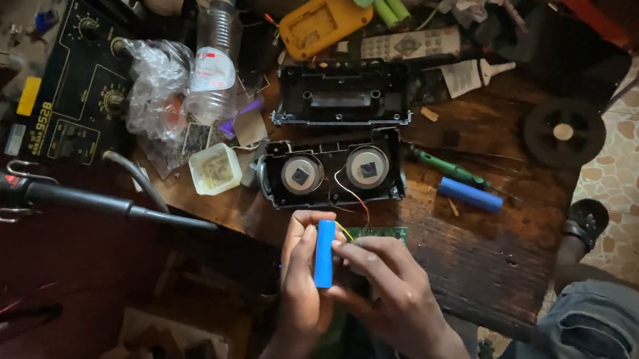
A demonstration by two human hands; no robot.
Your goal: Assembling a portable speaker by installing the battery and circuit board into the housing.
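1. Blue cylindrical battery cell (325,253) between left hand (304,274) and right hand (392,286).
2. Just behind: open black plastic speaker housing (334,175) on worn wooden table (482,258).
3. Right of it: second blue cylindrical cell (470,194).

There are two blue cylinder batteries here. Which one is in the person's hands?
The upright blue battery at the table edge, held between the left hand and right hand. The other blue battery lies flat on the wooden table, untouched.
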